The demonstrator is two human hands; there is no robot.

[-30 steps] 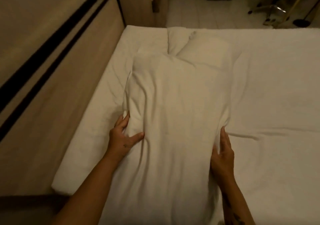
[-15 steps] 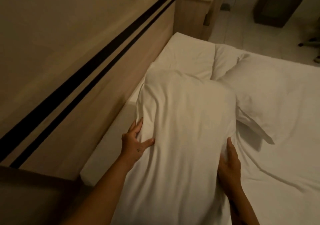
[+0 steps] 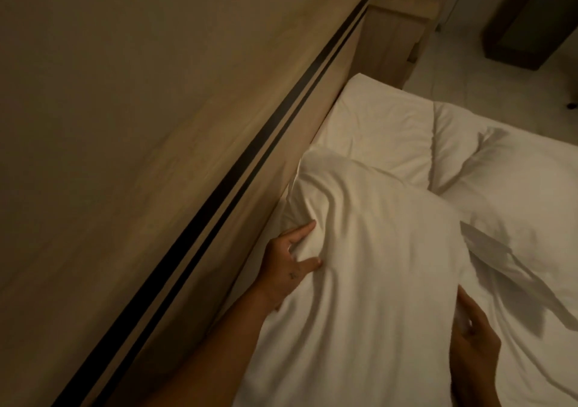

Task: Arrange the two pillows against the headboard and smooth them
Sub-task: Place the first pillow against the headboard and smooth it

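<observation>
The white pillow point(image 3: 369, 269), soft and light, is pinched along its long edges by the left hand point(image 3: 289, 259) at nine o'clock and the right hand point(image 3: 475, 344) at four, beside the headboard point(image 3: 219, 187); a second pillow point(image 3: 513, 187) lies at two o'clock.

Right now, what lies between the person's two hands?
In the head view, the white pillow fills the stretch: the left hand grips its edge on the headboard side, and the right hand holds the opposite edge.

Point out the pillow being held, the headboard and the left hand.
held pillow point(image 3: 369, 265): head view, middle of its creased face.
headboard point(image 3: 175, 168): head view, wood panel above stripes.
left hand point(image 3: 287, 259): head view, back of hand.
</observation>
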